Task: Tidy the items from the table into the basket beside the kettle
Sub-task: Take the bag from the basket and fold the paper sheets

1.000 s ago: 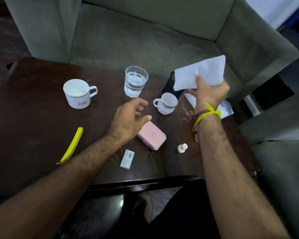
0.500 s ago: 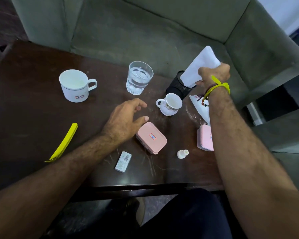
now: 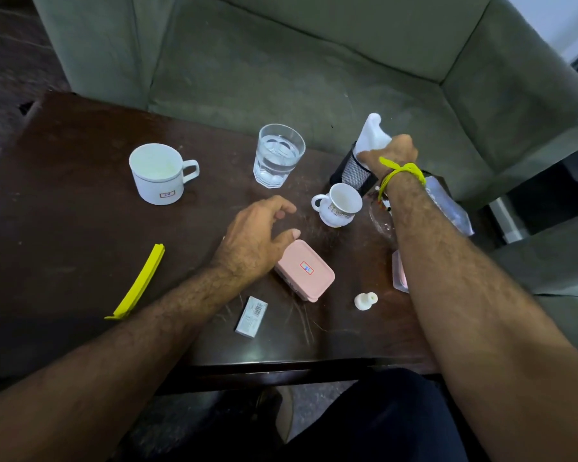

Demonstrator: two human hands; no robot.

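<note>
My right hand [image 3: 392,151] grips a white folded paper [image 3: 371,131] whose lower end sits inside a black mesh basket [image 3: 351,173] at the table's far right edge. My left hand [image 3: 257,236] hovers with loosely curled fingers beside a pink lidded box [image 3: 306,270], holding nothing. On the dark table [image 3: 64,228] also lie a yellow clip strip [image 3: 137,283], a small grey packet [image 3: 251,315], a small white cap [image 3: 365,300] and a second pink box [image 3: 399,273], partly hidden by my right forearm.
A large white mug [image 3: 159,173], a glass of water [image 3: 278,155] and a small patterned cup [image 3: 337,205] stand at the back. A clear plastic bag [image 3: 447,205] lies at the right edge. A grey-green sofa [image 3: 314,68] wraps round behind the table.
My right hand has carried the white paper down from above the table into the mesh basket, crumpling it. My left hand has stayed beside the pink box.
</note>
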